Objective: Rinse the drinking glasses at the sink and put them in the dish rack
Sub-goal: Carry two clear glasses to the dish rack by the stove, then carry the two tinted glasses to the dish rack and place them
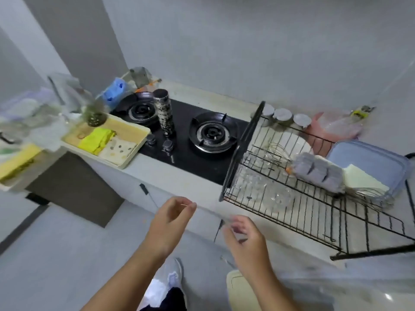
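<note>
The black wire dish rack [241, 151] stands on the counter to the right of the stove. Several clear drinking glasses [252, 176] lie in its near left corner, next to a clear glass bowl [278, 197]. My left hand [169, 223] hovers in front of the counter edge, fingers loosely curled and holding nothing. My right hand [246, 240], blurred by motion, hangs just below the rack's front corner; I see nothing in it. The sink is not plainly in view.
A two-burner gas stove [202, 135] fills the counter's middle, with a patterned bottle [164, 113] standing on it. At the left, a cream tray [132, 151] holds yellow cloths. The rack also holds a white plate [294, 141], whisks and a lidded container [370, 158].
</note>
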